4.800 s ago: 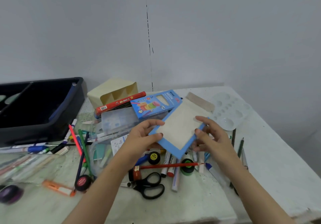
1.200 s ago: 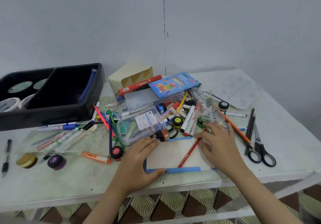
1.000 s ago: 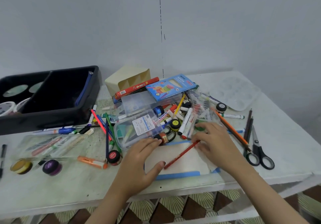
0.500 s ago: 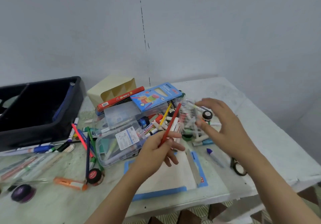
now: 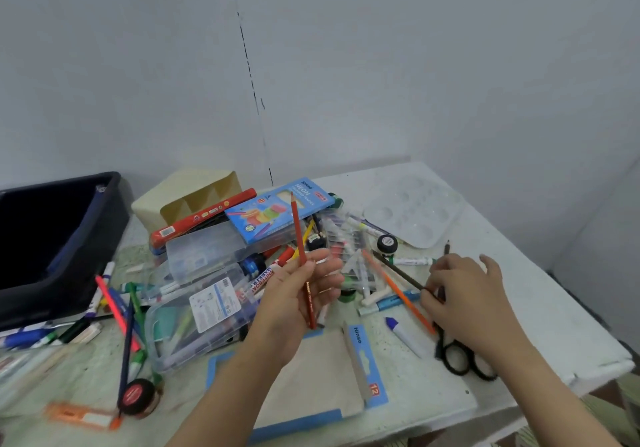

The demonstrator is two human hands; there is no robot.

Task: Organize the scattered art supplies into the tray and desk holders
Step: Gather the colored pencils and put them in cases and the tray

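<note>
A plain grey wall (image 5: pixel 381 65) rises beyond the left grip (image 5: pixel 298 294); the white speckled surface (image 5: pixel 540 308) lies under the right grip (image 5: pixel 464 301), patterned floor (image 5: pixel 628 412) below.

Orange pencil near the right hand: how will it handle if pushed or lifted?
Orange pencil: thin, straight, so likely stiff and light. Seems to rest across a blue marker, so a push may pivot or roll it.

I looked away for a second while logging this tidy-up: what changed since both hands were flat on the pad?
The red pencil left the pad: the left hand picked it up and now holds it upright. The right hand moved right, towards the scissors, and pinches a dark pencil. The blue-edged pad, black tray and clear case stayed put.
</note>
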